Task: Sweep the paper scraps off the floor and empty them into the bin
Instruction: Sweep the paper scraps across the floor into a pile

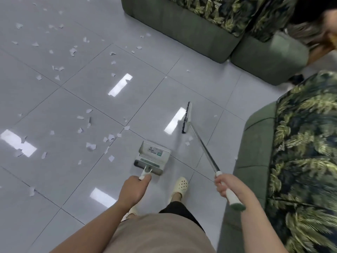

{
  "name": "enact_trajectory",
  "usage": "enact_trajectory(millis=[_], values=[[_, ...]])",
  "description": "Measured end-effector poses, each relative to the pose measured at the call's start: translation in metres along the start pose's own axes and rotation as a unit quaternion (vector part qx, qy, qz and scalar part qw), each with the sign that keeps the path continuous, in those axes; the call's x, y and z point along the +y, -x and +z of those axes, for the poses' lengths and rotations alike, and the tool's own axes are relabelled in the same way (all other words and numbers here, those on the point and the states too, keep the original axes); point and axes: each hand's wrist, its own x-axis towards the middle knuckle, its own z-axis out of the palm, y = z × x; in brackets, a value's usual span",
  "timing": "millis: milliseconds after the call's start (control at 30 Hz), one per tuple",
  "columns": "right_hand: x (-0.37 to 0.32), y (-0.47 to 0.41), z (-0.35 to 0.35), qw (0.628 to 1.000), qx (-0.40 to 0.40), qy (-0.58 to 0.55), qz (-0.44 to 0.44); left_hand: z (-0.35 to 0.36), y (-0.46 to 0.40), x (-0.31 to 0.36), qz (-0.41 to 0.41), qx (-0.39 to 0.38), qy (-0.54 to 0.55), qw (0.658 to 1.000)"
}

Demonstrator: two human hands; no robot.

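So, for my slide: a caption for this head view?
Left hand holds dustpan, right hand holds broom, paper scraps on floor.

1. The left arm reaches forward and down from the near edge, bare to the wrist.
2. The left hand point(134, 189) sits knuckles up, fingers curled round the dustpan handle point(145, 173), which sticks out past its far side.
3. The right arm comes in from the near right, forearm bare, angled toward the far left.
4. The right hand point(227, 186) wraps the broom handle point(228, 192), fingers closed over it, with the handle's end poking out on its near side.
5. The two hands are well apart, the left lower in the scene's middle, the right nearer the right side.
6. One foot point(180, 186) in a pale clog shows between the hands.
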Motion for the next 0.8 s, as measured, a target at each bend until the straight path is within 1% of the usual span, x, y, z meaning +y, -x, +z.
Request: enact_trajectory(millis=[33,67,133,233,367,467,533,600,667,733,800], values=[[-0.003,0.001,-0.018,0.997,0.042,0.058,-0.02,0.013,-0.003,0.013,0.004,0.003,-0.012,1.0],[-0.007,0.002,-0.036,0.992,0.074,0.092,-0.033,0.027,-0.005,0.026,0.009,0.007,-0.025,1.0],[-0.015,-0.002,-0.075,0.988,0.106,0.102,-0.044,0.055,-0.009,0.053,0.024,0.013,-0.05,0.998],[-0.027,-0.016,-0.129,0.985,0.14,0.095,-0.027,0.091,-0.016,0.085,0.041,0.026,-0.073,0.996],[-0.03,-0.036,-0.183,0.967,0.192,0.169,0.022,0.133,-0.028,0.11,0.033,0.035,-0.053,0.997],[-0.033,-0.051,-0.208,0.961,0.204,0.181,0.04,0.152,-0.035,0.122,0.01,0.036,-0.04,0.998],[-0.033,-0.058,-0.212,0.964,0.196,0.167,0.066,0.162,-0.038,0.129,-0.001,0.033,-0.036,0.999],[-0.034,-0.064,-0.207,0.964,0.176,0.183,0.078,0.172,-0.039,0.135,-0.005,0.024,-0.039,0.999],[-0.039,-0.071,-0.204,0.966,0.139,0.203,0.076,0.179,-0.038,0.141,-0.002,0.018,-0.051,0.999],[-0.05,-0.07,-0.209,0.979,0.103,0.155,0.087,0.185,-0.037,0.148,0.009,0.016,-0.071,0.997],[-0.056,-0.058,-0.221,0.983,0.106,0.12,0.086,0.188,-0.037,0.152,0.026,0.011,-0.094,0.995]])
